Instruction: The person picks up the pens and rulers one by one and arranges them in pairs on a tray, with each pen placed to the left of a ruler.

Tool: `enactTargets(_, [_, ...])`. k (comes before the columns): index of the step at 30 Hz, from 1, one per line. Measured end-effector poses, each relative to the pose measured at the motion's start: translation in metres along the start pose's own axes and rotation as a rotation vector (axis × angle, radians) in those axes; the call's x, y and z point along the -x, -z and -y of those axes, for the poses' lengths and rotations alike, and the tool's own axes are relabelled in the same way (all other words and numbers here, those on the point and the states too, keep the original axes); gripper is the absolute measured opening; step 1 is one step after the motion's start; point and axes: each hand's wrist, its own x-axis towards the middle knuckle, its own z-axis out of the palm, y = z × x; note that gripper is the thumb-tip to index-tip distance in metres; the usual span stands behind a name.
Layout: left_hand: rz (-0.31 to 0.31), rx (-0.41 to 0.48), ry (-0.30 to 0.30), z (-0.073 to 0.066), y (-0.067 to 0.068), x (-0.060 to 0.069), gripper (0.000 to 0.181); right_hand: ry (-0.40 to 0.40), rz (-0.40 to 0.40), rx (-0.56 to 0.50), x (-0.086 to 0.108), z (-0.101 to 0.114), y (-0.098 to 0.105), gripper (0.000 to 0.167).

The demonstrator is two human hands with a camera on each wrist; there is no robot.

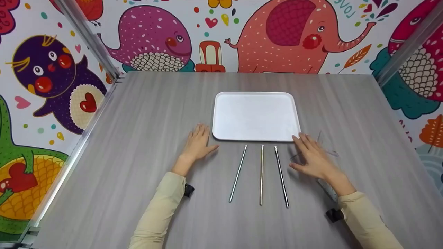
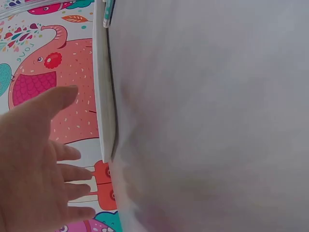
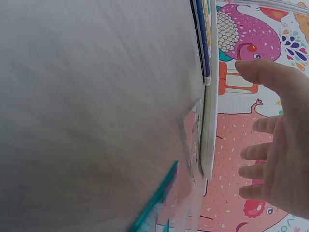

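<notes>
Head view: left grip (image 1: 198, 145), right grip (image 1: 315, 158), fingers apart, near white tray (image 1: 256, 117) and three pencils (image 1: 261, 174).

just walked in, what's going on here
A person has both hands open at a grey table, gripping nothing. The left hand is beside the near left corner of a white tray; the right hand is at its near right corner, though whether it touches the tray is hard to tell. Three pencils lie spread out on the table, just on the person's side of the tray. Clear plastic pieces lie around the right hand, partly hidden by it.
</notes>
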Motion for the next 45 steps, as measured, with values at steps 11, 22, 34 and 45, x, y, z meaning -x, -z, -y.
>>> enactTargets(11, [0.029,-0.014,-0.009,0.008,-0.003,-0.011,0.081,0.016,0.018,0.016,0.005,0.007,-0.001,0.087])
enactTargets(22, [0.029,0.03,-0.01,0.016,-0.002,-0.028,0.086,0.028,0.032,0.023,0.007,0.011,0.003,0.086])
enactTargets(34, [0.01,0.05,-0.019,0.019,-0.004,-0.038,0.083,0.092,-0.036,0.024,0.009,0.018,-0.001,0.084])
enactTargets(45, [0.001,0.13,-0.013,0.023,-0.008,-0.039,0.074,0.221,-0.177,0.002,0.01,0.028,-0.011,0.077])
